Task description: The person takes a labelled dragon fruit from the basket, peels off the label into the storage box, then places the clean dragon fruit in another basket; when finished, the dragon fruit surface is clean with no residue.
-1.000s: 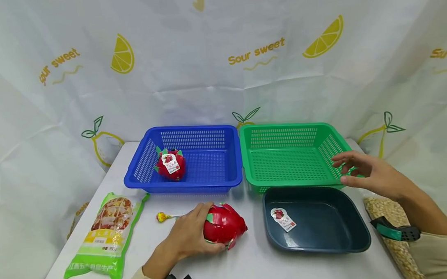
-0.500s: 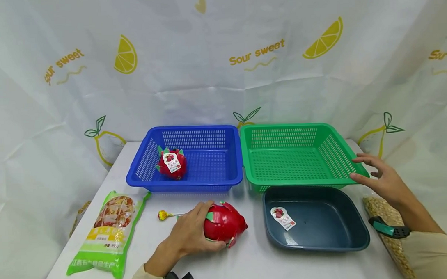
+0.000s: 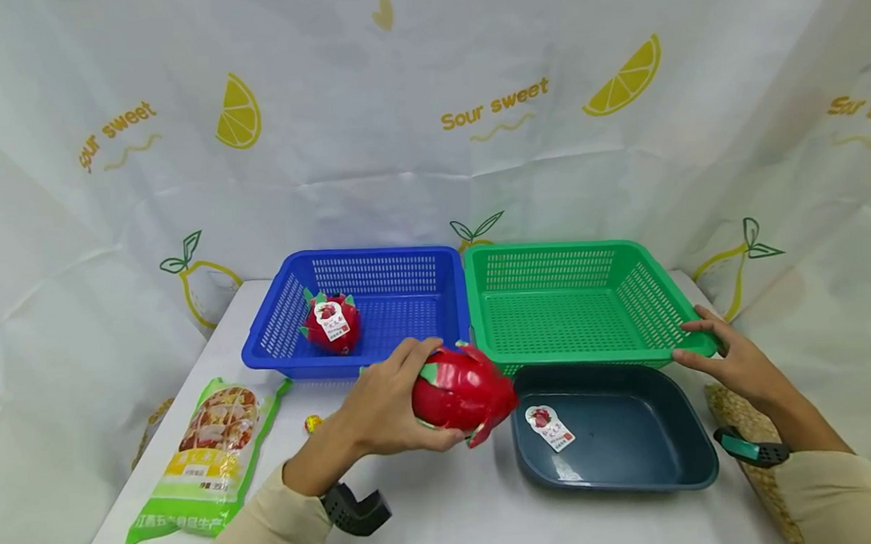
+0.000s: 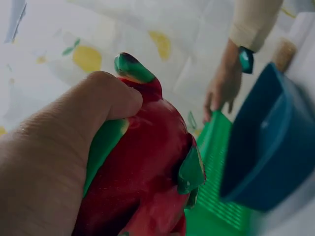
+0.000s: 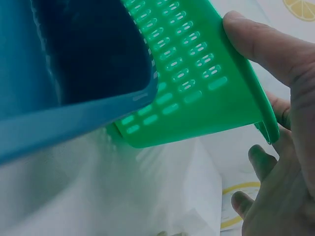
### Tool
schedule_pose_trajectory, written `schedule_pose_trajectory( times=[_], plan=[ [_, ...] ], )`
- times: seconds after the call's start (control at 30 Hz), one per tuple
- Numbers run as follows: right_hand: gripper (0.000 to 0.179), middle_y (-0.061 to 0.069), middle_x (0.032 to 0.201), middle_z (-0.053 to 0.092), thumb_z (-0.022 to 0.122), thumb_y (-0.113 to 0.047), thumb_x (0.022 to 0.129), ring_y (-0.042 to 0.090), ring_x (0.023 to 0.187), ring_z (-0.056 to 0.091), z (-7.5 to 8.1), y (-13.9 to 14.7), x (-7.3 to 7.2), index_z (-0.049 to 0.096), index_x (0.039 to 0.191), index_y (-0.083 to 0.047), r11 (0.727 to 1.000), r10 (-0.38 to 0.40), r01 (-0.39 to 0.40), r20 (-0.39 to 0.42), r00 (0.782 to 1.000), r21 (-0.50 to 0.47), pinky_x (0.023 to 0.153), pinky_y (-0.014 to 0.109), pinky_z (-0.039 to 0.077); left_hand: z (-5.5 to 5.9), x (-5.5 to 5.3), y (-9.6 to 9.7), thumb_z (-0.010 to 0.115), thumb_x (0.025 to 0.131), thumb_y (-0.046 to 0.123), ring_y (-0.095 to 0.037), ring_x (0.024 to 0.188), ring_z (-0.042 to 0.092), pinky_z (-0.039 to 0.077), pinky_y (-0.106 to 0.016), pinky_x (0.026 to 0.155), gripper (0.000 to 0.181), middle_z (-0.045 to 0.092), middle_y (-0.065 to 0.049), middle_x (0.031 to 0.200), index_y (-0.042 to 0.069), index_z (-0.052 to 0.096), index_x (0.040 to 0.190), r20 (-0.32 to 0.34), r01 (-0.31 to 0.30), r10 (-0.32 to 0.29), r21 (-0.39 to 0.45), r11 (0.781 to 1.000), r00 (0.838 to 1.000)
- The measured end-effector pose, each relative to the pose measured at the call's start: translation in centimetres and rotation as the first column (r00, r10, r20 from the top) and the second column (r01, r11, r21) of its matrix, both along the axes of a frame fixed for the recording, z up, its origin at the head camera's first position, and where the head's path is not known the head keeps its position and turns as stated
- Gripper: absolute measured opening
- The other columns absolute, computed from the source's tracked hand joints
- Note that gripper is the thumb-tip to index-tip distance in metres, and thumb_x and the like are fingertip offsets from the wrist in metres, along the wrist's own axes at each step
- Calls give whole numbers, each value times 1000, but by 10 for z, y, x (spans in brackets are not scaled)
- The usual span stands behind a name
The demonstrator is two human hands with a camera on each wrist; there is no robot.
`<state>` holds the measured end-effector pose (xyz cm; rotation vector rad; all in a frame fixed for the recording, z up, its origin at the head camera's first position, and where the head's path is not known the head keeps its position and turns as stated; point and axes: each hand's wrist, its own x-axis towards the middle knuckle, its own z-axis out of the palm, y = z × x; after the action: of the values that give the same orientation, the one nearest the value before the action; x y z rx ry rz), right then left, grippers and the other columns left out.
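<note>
My left hand (image 3: 393,405) grips a red dragon fruit (image 3: 463,389) with green-tipped scales, held up over the table in front of the two baskets. In the left wrist view the thumb presses on the glossy skin of the dragon fruit (image 4: 152,142); the other fingers are hidden. At the front right corner of the green basket (image 3: 562,357), my right hand (image 3: 734,366) holds the rim. In the right wrist view its thumb lies on one side of the rim (image 5: 253,81) and a finger is behind the other. A second dragon fruit (image 3: 332,324) with a label sits in the blue basket (image 3: 381,360).
A dark blue tray (image 3: 614,442) with a fruit label (image 3: 549,426) inside stands before the green basket. A green-and-yellow food bag (image 3: 204,456) lies at left, and a lollipop (image 3: 313,423) is partly behind the left arm. At right lies a pale grainy bag (image 3: 743,413).
My left hand has lifted the dragon fruit off the table and moved it up and right. The right hand has come down from above onto the green basket's corner.
</note>
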<state>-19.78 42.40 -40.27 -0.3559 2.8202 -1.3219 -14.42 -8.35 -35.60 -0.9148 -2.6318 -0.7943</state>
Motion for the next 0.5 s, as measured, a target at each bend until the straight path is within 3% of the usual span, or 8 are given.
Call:
schedule_pose_trajectory(
  times=[0.03, 0.1, 0.17, 0.2, 0.33, 0.4, 0.43, 0.5],
  plan=[
    [57, 4, 160, -10, 61, -16, 96, 46, 139, -8, 0, 0, -1, 32, 137, 10, 1000, 0, 0, 0, 1000, 4, 108, 42, 28, 9, -6, 5, 77, 65, 57, -21, 97, 61, 55, -30, 68, 90, 53, -3, 120, 15, 45, 138, -16, 14, -14, -1, 1000, 1000],
    [57, 4, 160, -9, 61, -16, 97, 46, 139, -6, 0, 0, -2, 32, 138, 10, 1000, 4, -4, -4, 1000, 14, 95, 16, 33, 26, -19, 17, 77, 66, 57, -22, 95, 61, 55, -30, 67, 90, 49, -4, 122, 15, 45, 139, -36, 43, -43, -9, 999, 998],
    [56, -1, 160, -8, 60, -16, 97, 45, 140, -4, -1, -1, -3, 32, 138, 10, 1000, 8, -7, -7, 1000, 22, 75, 4, 30, 41, -33, 31, 76, 67, 58, -23, 92, 61, 55, -29, 67, 91, 46, -5, 123, 16, 44, 140, -39, 67, -68, -33, 997, 997],
    [57, -4, 160, -8, 60, -16, 97, 44, 140, -5, -2, -1, -3, 32, 138, 10, 1000, 11, -11, -5, 1000, 21, 81, 8, 33, 48, -41, 39, 75, 67, 59, -22, 91, 60, 55, -28, 67, 91, 45, -5, 124, 17, 42, 142, -32, 82, -84, -47, 995, 996],
    [57, -12, 159, -6, 60, -15, 97, 40, 141, -6, -2, -1, -2, 31, 140, 9, 1000, 17, -17, -4, 1000, 20, 82, 8, 32, 69, -76, 77, 74, 71, 58, -21, 100, 55, 53, -25, 72, 93, 40, -5, 131, 20, 37, 146, 65, 172, -167, -68, 983, 984],
    [57, -11, 159, -6, 60, -13, 97, 37, 142, -7, -2, 0, -1, 30, 140, 10, 1000, 22, -22, -10, 1000, 17, 86, 7, 30, 76, -96, 99, 76, 72, 55, -19, 107, 52, 52, -23, 74, 94, 39, -5, 134, 20, 34, 149, 142, 224, -215, -55, 973, 966],
    [57, -11, 159, -6, 59, -13, 97, 36, 142, -7, -2, 0, -1, 30, 139, 10, 1000, 26, -26, -14, 1000, 13, 80, 2, 27, 77, -107, 110, 77, 72, 52, -18, 109, 49, 51, -22, 75, 94, 39, -5, 134, 20, 33, 149, 183, 247, -235, -43, 968, 954],
    [56, -11, 159, -6, 59, -11, 97, 33, 143, -8, -1, 1, 0, 29, 139, 11, 999, 36, -35, -13, 999, 10, 83, 0, 23, 74, -127, 132, 79, 72, 47, -15, 111, 47, 49, -19, 76, 96, 39, -4, 134, 19, 32, 151, 258, 288, -272, -25, 957, 927]
  ],
)
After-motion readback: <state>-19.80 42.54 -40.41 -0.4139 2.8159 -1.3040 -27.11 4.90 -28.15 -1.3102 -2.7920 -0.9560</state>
